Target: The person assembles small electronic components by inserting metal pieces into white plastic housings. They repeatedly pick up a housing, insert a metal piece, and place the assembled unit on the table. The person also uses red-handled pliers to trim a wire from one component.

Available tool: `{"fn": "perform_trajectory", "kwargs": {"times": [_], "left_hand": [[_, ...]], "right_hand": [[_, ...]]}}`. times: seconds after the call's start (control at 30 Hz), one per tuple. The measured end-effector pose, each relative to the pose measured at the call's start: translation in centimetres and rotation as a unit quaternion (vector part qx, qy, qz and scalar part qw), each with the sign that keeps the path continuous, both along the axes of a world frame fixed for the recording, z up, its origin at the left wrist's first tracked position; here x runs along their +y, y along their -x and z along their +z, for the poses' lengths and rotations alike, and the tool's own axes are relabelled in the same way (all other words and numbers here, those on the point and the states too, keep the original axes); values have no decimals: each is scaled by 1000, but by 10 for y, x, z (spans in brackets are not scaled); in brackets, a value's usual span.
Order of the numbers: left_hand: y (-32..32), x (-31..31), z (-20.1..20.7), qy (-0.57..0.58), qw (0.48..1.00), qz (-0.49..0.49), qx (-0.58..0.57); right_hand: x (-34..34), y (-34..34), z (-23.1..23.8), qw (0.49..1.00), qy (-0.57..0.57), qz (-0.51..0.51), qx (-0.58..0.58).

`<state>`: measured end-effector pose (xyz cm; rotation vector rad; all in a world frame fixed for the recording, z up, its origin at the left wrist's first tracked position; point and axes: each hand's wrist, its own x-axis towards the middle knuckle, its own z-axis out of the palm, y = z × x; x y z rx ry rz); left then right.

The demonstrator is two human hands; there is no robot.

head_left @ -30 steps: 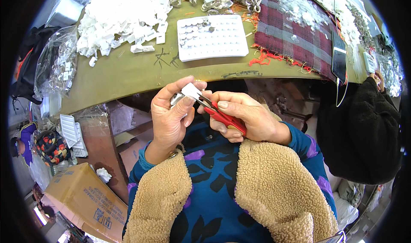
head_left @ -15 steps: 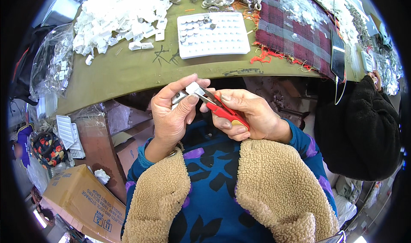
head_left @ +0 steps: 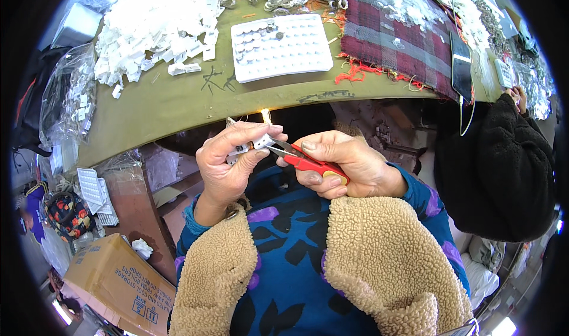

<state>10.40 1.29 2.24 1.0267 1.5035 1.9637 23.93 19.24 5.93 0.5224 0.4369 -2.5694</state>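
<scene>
Above my lap, just off the table's front edge, my left hand (head_left: 224, 161) pinches a small white plastic part (head_left: 262, 141) between thumb and fingers. More white, dark-marked pieces show lower in its grip, partly hidden by the fingers. My right hand (head_left: 355, 161) is wrapped around red-handled thread snips (head_left: 320, 166). Their metal blades point left and reach the white part; whether they press into it I cannot tell. A small yellow-white light (head_left: 266, 116) glows just above the left fingertips.
On the green-covered table (head_left: 172, 108) are a heap of white plastic parts (head_left: 160, 25), a white tray (head_left: 281, 69) partly filled with small round pieces, and a plaid cloth (head_left: 391, 51). A phone (head_left: 461, 69) lies right. Another person's dark sleeve (head_left: 495, 170) is close on the right; a carton (head_left: 121, 280) stands lower left.
The yellow-white light now glows above my left fingers. The white part has turned and sits slightly lower, with the snips' blades still at it. The whole view has shifted a little.
</scene>
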Motion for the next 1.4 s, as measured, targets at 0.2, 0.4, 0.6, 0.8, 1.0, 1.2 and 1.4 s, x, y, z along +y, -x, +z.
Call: {"fn": "perform_trajectory", "kwargs": {"times": [0.2,0.4,0.6,0.8,1.0,1.2,1.4], "left_hand": [[7,0,3,26,998,-22,51],[9,0,3,47,997,-48,34],[8,-4,2,133,990,-41,20],[-1,9,14,166,977,20,132],[-1,9,8,114,959,-69,-249],[0,21,-6,176,924,-153,-303],[1,26,-13,209,913,-152,-316]], "right_hand": [[-8,-5,3,996,-86,-32,-7],[-9,-9,-2,993,-115,-32,-23],[-3,-15,-18,999,-38,-35,9],[11,-8,-15,863,-485,30,141],[81,-47,-4,707,-643,-280,94],[145,-49,4,303,-886,-350,-28],[166,-19,-2,221,-916,-319,-99]]}}
